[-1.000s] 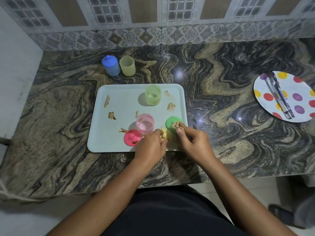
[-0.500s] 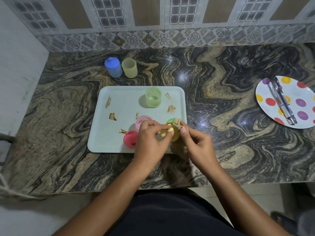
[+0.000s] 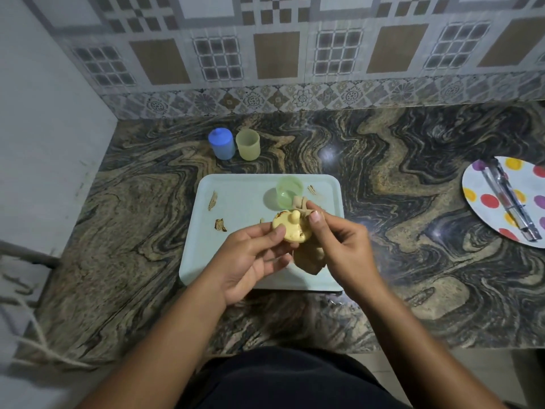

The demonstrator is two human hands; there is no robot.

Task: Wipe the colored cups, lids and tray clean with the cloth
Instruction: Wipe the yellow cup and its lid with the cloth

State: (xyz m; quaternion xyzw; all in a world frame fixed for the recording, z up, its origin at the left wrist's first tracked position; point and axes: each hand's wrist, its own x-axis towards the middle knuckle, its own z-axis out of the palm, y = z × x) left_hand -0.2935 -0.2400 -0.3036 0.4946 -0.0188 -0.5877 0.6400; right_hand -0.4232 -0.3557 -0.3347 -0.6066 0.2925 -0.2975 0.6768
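Observation:
My left hand [image 3: 250, 258] holds a yellow lid [image 3: 290, 230] with a spout, lifted above the pale tray [image 3: 236, 202]; brown smears show on the lid. My right hand [image 3: 339, 243] pinches a beige cloth [image 3: 309, 258] against the lid's right side. A green cup [image 3: 289, 191] stands on the tray behind the lid. Brown stains [image 3: 213, 200] mark the tray. A blue cup with its lid [image 3: 221, 143] and a yellow cup [image 3: 247, 144] stand on the counter behind the tray. The pink cup and the other lids are hidden by my hands.
A white plate with coloured dots [image 3: 507, 199] lies at the right edge of the marble counter [image 3: 398, 187], with metal tongs [image 3: 508, 199] on it. A tiled wall rises behind, a white wall stands at the left.
Both hands lifted the yellow lid and the cloth off the tray's front and raised them. The camera tilted up, so the pink cup and lids went out of sight behind my hands.

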